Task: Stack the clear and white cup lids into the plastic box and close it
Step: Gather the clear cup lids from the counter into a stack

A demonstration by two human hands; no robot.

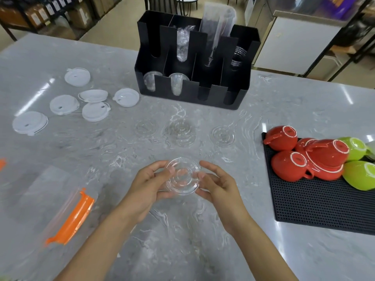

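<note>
A clear lid (182,176) is held above a grey marble counter (203,230) between two bare hands. The left hand (147,186) grips its left rim, thumb on top and fingers curled underneath; the right hand (216,184) pinches the right rim with its fingers half closed around the edge. Whether one lid or a small stack is held cannot be told.

Further back on the counter, three more sets of clear lids are laid out in a row: a faint single lid (146,127), a stack (180,131) just beside it, and another lid (223,135) to the right, apart from the stack.

Six white lids are scattered at the far left: one (77,76) at the back, three clustered together (92,95) (64,104) (95,111), one (126,97) near the organiser, and one (30,123) closest to the counter's left edge.

The clear plastic box (40,199) is seen at lower left, blurred, with an orange clasp (72,220) on its near side. Whether it is open cannot be told.

A black organiser (194,61) holding clear cups and sleeved stacks stands at the back. At right, red cups (304,157) and green cups (359,173) are piled upside down on a black mat (316,207).
</note>
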